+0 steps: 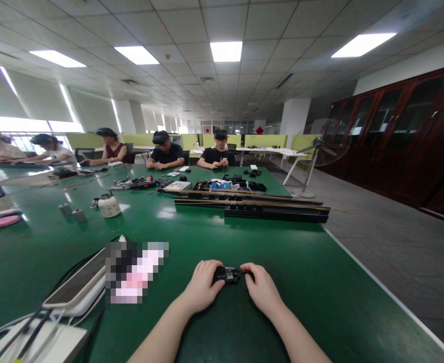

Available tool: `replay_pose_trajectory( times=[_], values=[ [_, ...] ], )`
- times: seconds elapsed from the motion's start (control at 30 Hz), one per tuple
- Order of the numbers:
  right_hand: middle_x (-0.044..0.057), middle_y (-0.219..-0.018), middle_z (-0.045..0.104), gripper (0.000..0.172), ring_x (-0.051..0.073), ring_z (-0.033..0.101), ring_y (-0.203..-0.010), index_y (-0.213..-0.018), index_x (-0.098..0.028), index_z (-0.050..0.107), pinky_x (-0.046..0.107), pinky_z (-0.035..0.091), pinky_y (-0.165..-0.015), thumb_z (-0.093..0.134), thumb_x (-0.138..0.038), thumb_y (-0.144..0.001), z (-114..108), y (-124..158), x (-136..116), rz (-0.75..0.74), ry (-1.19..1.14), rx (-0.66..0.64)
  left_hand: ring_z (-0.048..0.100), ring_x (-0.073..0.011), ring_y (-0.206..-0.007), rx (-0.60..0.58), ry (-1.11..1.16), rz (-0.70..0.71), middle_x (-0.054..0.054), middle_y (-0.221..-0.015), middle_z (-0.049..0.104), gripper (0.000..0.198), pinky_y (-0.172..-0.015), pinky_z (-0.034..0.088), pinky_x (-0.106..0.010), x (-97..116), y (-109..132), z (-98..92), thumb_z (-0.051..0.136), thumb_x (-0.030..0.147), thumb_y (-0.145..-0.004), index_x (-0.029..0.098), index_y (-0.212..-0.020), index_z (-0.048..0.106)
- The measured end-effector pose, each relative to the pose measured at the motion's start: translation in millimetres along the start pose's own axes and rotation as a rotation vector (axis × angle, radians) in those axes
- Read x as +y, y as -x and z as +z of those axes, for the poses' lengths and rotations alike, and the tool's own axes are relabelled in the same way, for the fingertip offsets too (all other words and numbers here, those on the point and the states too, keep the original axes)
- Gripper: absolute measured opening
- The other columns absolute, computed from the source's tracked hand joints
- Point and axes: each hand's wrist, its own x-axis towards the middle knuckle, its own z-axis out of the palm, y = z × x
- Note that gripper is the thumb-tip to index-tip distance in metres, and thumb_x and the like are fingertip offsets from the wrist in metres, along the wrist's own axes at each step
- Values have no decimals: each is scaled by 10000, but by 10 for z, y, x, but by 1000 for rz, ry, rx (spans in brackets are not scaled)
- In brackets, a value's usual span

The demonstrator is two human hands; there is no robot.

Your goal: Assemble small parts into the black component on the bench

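Observation:
A small black part [229, 275] with some lighter bits on it rests on the green table [282, 247], close to me. Its left end is between the fingers and thumb of my left hand [203, 285]. My right hand [261, 290] is just right of the part, with its fingers curved and parted from the thumb. No object shows in my right hand, and a narrow gap separates it from the part.
Long black rails [276, 214] with thin rods lie beyond my hands. A phone-like device [80, 282] with cables is at left, near a white jar [109, 205] and two metal cylinders [79, 216]. Several people sit around the table. A fan [316, 146] stands right.

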Motion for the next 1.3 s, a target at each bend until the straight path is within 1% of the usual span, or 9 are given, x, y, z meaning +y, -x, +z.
replay_pose_trajectory(
  times=[0.2, 0.43, 0.53, 0.77, 0.9, 0.97, 1.07, 1.17, 1.3],
  values=[
    [63, -954, 659, 287, 197, 580, -948, -924, -194, 633, 330, 419, -882, 412, -151, -746, -3, 2, -6, -4, -1, -2, 486, -222, -1009, -22, -4, -5, -45, -1061, 569, 276, -928, 348, -382, 36, -3, -30, 520, 183, -765, 216, -1039, 504],
    [62, -956, 660, 280, 203, 582, -954, -918, -201, 636, 341, 423, -885, 415, -162, -751, -8, 7, -14, 3, -9, 2, 462, -227, -1081, -31, -21, -19, -56, -1130, 559, 324, -984, 302, -412, -1, -9, 4, 492, 150, -777, 211, -1095, 492],
    [67, -960, 661, 275, 202, 582, -950, -924, -193, 630, 341, 422, -883, 409, -173, -762, -16, 16, -36, -4, -27, 1, 464, -224, -1082, -25, -18, -11, -61, -1129, 562, 329, -984, 306, -406, -12, -9, 15, 494, 142, -775, 202, -1098, 494],
    [58, -931, 656, 258, 185, 575, -935, -887, -202, 626, 310, 419, -860, 379, -229, -819, -42, 50, -168, -124, -127, -12, 476, -238, -1073, 1, 23, 1, -69, -1119, 570, 351, -970, 324, -416, -8, 4, 22, 524, 145, -748, 205, -1094, 506],
    [43, -962, 646, 175, 191, 558, -960, -883, -225, 630, 312, 407, -875, 505, -248, -762, -63, 79, -239, -174, -148, -67, 482, -241, -1067, 1, 37, 21, -58, -1110, 576, 345, -975, 317, -429, 24, 10, 6, 536, 169, -748, 229, -1087, 514],
    [39, -980, 641, 185, 198, 552, -969, -882, -233, 630, 320, 404, -880, 565, -228, -709, -63, 88, -246, -165, -137, -95, 478, -248, -1074, -6, 44, 24, -54, -1123, 572, 360, -978, 309, -439, 30, 13, 1, 540, 178, -745, 244, -1098, 511],
    [36, -982, 639, 207, 201, 550, -970, -862, -234, 630, 325, 398, -883, 582, -181, -667, -52, 93, -233, -138, -112, -110, 461, -262, -1099, -15, 58, 13, -69, -1167, 551, 436, -990, 289, -454, 20, 17, 5, 561, 193, -727, 237, -1153, 480],
    [33, -977, 640, 202, 205, 550, -972, -851, -239, 629, 326, 393, -882, 570, -176, -668, -42, 92, -224, -120, -90, -111, 451, -279, -1112, -19, 63, -13, -84, -1188, 537, 493, -996, 273, -471, 9, 16, 14, 582, 199, -703, 228, -1180, 459],
    [30, -963, 643, 186, 210, 549, -968, -834, -241, 621, 326, 390, -875, 564, -179, -668, -38, 87, -222, -117, -69, -118, 482, -271, -1060, -8, 58, -23, -71, -1111, 571, 395, -976, 295, -454, 33, 13, 6, 581, 198, -698, 230, -1085, 509]
  ],
)
